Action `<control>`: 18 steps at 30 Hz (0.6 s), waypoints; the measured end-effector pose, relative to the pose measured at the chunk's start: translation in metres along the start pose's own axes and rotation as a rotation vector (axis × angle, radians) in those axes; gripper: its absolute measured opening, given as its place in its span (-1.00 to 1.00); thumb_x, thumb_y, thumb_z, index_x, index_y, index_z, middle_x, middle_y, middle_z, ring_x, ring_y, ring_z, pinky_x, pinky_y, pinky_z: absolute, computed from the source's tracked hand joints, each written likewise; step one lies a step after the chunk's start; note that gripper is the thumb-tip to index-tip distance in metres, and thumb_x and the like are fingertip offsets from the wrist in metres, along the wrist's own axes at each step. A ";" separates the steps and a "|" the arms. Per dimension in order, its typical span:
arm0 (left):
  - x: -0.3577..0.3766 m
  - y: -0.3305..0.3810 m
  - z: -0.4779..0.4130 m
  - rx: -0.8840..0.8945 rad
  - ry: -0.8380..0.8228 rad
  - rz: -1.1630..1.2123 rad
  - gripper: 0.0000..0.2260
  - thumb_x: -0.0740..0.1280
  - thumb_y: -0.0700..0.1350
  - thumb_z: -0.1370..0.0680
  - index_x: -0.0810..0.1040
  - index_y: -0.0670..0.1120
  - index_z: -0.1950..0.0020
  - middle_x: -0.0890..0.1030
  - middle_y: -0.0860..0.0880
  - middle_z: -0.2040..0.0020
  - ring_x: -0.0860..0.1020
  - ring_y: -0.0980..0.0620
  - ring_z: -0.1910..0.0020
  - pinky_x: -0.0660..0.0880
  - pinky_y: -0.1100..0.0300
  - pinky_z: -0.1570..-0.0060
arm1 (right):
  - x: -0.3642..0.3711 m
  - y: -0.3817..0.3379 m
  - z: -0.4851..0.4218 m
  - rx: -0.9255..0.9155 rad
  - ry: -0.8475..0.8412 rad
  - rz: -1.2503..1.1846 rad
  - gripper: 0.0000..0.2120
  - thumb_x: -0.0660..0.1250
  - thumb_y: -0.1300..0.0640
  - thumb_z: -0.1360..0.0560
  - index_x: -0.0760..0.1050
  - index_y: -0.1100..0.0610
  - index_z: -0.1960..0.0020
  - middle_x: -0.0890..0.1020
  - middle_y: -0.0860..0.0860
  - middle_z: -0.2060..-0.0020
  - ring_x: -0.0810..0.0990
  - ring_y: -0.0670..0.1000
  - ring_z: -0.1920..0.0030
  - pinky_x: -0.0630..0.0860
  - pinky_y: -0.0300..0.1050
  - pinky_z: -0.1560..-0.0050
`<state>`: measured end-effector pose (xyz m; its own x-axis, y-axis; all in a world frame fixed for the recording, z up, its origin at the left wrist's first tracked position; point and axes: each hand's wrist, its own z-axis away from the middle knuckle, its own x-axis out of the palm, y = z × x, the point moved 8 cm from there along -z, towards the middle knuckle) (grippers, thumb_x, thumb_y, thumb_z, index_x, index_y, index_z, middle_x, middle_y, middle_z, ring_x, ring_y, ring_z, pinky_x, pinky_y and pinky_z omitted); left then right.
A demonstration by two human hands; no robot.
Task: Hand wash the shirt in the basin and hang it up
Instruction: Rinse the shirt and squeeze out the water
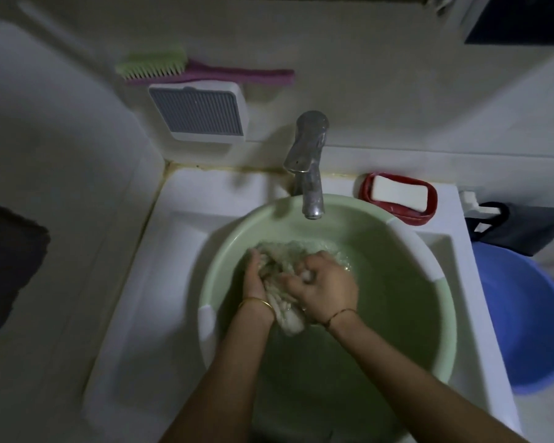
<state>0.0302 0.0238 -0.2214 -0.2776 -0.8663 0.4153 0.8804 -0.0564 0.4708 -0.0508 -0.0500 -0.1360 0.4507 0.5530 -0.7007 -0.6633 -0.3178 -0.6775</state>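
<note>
A pale green basin (410,314) holding water sits in the white sink (160,282). A bunched, wet, cream-coloured shirt (285,270) lies in the water at the basin's middle. My left hand (255,279) grips the shirt's left side, a gold bangle on its wrist. My right hand (325,287) curls over the bundle from the right and clutches the cloth. Part of the shirt sticks out below and between my wrists; the rest is hidden under my hands.
A chrome tap (309,167) hangs over the basin's far rim. A white soap bar in a red dish (397,195) sits at the sink's back right. A blue bucket (531,321) stands right of the sink. A green and purple brush (186,68) rests on the wall shelf.
</note>
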 end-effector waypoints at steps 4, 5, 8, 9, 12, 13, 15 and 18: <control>0.006 -0.017 0.010 -0.113 -0.070 -0.077 -0.56 0.12 0.17 -0.59 0.58 -0.16 -0.10 0.59 -0.10 0.21 0.59 -0.08 0.23 0.47 0.08 0.14 | 0.002 -0.032 0.020 -0.131 0.016 -0.029 -0.67 0.11 -0.23 -0.32 0.51 -0.04 0.25 0.56 -0.10 0.18 0.51 -0.03 0.18 0.27 -0.25 0.30; 0.004 -0.023 0.013 -0.106 -0.047 -0.193 -0.67 0.07 0.04 -0.64 0.53 -0.14 -0.05 0.52 -0.06 0.23 0.52 -0.01 0.25 0.46 0.14 0.19 | 0.003 -0.034 0.017 -0.140 0.048 -0.031 -0.59 0.05 -0.24 -0.31 0.55 -0.01 0.23 0.60 -0.06 0.16 0.55 0.00 0.17 0.28 -0.24 0.27; 0.017 -0.026 0.026 -0.059 -0.013 -0.251 -0.68 0.06 -0.08 -0.64 0.51 -0.12 0.19 0.54 -0.09 0.26 0.52 0.00 0.25 0.49 0.20 0.22 | 0.002 -0.012 -0.010 -0.032 0.119 0.037 -0.64 0.14 -0.19 -0.37 0.59 0.03 0.16 0.63 0.01 0.11 0.59 0.09 0.13 0.33 -0.21 0.25; 0.022 -0.030 0.026 -0.049 -0.006 -0.292 -0.68 0.12 -0.02 -0.60 0.54 -0.12 0.22 0.58 -0.11 0.27 0.54 -0.02 0.23 0.49 0.16 0.18 | 0.000 0.003 -0.020 0.043 0.110 0.072 -0.72 0.21 -0.13 -0.41 0.58 0.03 0.14 0.61 0.02 0.08 0.58 0.11 0.09 0.34 -0.19 0.24; 0.018 -0.011 0.030 0.129 0.128 -0.764 -0.71 0.15 0.00 -0.58 0.54 -0.11 0.21 0.60 -0.11 0.25 0.55 -0.05 0.21 0.45 0.17 0.19 | -0.008 0.037 -0.037 0.079 0.147 0.295 -0.78 0.22 -0.08 -0.50 0.54 0.04 0.05 0.53 0.02 0.03 0.53 0.11 0.01 0.38 -0.15 0.21; 0.011 0.000 0.030 0.247 0.201 -0.938 -0.74 0.15 -0.01 -0.59 0.55 -0.13 0.10 0.60 -0.15 0.15 0.56 -0.10 0.11 0.46 0.14 0.10 | -0.008 0.043 -0.039 0.054 0.151 0.398 -0.75 0.19 -0.08 -0.53 0.51 0.04 -0.05 0.51 0.03 -0.02 0.49 0.11 -0.03 0.40 -0.12 0.18; 0.003 0.009 0.028 0.359 0.254 -1.314 -0.62 0.17 0.04 -0.60 0.38 -0.13 -0.33 0.48 -0.24 -0.21 0.49 -0.20 -0.18 0.41 0.07 -0.16 | 0.005 0.055 -0.038 0.050 0.077 0.563 -0.63 0.15 -0.07 -0.56 0.33 -0.01 -0.34 0.38 0.08 -0.26 0.39 0.16 -0.18 0.42 0.00 -0.01; -0.018 -0.011 0.009 0.254 0.222 -1.779 -0.35 0.14 0.11 -0.59 -0.20 0.10 -0.54 0.04 -0.24 -0.47 0.28 -0.27 -0.37 0.31 -0.02 -0.29 | 0.039 0.068 -0.030 0.062 -0.106 0.659 -0.45 0.09 -0.12 -0.57 -0.02 -0.13 -0.50 0.00 0.07 -0.52 0.18 0.29 -0.39 0.26 0.22 -0.28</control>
<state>0.0223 0.0443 -0.2272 -0.6513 0.0932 -0.7531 -0.4585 -0.8392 0.2926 -0.0608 -0.0732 -0.2162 -0.1196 0.3322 -0.9356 -0.8140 -0.5723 -0.0992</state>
